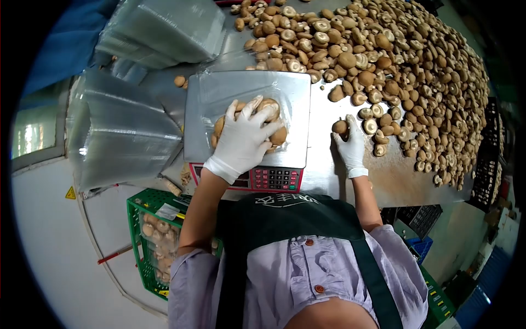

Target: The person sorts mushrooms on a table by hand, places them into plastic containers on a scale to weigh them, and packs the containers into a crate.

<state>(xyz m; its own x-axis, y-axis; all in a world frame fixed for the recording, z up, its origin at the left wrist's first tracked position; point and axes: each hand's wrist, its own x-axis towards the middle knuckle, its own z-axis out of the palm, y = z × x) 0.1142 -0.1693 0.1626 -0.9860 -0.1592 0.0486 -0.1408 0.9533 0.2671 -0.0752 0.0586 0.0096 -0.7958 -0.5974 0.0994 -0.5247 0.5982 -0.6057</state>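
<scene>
Lilac shirt (298, 268) filling foreground; left hand (243, 137) resting wide-fingered on shiitakes (278, 136) atop digital scale (300, 104); right hand (352, 147), nearer loose pile (422, 71), holding shiitake (339, 127) right of scale.

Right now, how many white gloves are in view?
2: one on the left hand, over mushrooms on the scale; one on the right hand, touching a mushroom. Others may be hidden.
</scene>
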